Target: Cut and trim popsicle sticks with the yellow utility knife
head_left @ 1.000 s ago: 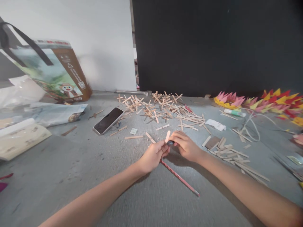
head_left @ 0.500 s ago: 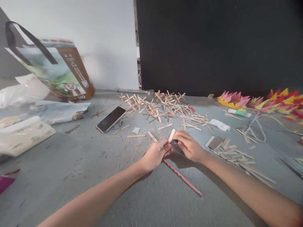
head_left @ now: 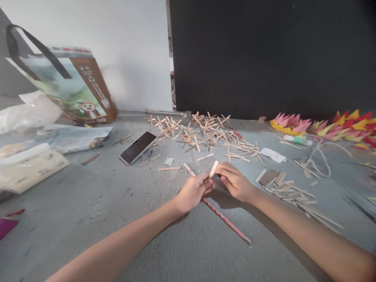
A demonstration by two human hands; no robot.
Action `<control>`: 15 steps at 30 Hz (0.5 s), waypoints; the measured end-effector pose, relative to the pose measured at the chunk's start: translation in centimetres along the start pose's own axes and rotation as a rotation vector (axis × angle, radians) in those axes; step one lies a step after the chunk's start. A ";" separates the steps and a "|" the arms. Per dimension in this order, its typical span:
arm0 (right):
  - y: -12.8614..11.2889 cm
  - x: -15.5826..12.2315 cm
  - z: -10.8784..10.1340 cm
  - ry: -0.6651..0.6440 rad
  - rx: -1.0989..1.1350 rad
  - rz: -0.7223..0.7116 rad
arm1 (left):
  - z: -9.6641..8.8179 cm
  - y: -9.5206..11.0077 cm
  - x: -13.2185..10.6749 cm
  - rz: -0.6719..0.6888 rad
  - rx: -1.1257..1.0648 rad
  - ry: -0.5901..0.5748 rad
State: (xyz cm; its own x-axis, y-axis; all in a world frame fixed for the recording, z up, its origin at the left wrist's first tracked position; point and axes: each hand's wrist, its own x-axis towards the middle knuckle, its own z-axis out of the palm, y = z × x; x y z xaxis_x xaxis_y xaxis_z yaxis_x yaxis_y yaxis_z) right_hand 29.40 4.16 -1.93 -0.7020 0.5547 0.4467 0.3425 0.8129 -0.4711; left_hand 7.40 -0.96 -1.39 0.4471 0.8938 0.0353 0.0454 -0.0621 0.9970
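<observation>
My left hand (head_left: 192,192) pinches a wooden craft stick (head_left: 214,169) that stands tilted up, with a dark spot near its lower end. Close beside it, my right hand (head_left: 235,182) has its fingers closed at the stick's lower end around a small dark object (head_left: 216,177), mostly hidden and too small to name. Another craft stick (head_left: 189,169) pokes out behind my left hand; whether it is held or lies on the table I cannot tell. A red patterned pencil (head_left: 226,220) lies in front, its far end hidden by my left hand.
Sticks joined into crosses (head_left: 190,131) are heaped at the back, with loose sticks (head_left: 289,192) at right. A phone (head_left: 138,148) lies left of centre. Farther left are a printed bag (head_left: 79,86) and plastic packets (head_left: 32,168). Folded paper pieces (head_left: 290,123) and a white cable (head_left: 319,156) lie right.
Both hands stay almost in place. The held stick tilts slightly more to the right, and a little more of the dark object shows by my right fingers.
</observation>
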 end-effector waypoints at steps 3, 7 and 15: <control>0.0 0.0 0.0 -0.002 0.004 -0.007 | 0.1 0.1 0.0 0.009 -0.007 0.005; 0.0 -0.1 0.1 -0.003 0.009 -0.003 | 0.1 0.3 0.0 0.004 -0.033 -0.004; 0.0 0.0 0.1 -0.007 -0.033 -0.025 | 0.3 0.0 0.2 0.006 -0.070 -0.002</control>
State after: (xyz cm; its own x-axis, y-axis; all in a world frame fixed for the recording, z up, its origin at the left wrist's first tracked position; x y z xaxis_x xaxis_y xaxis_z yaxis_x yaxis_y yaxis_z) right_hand 29.29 4.14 -2.02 -0.7149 0.5330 0.4526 0.3453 0.8320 -0.4342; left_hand 7.73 -0.86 -1.45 0.4486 0.8928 0.0412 -0.0196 -0.0362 0.9991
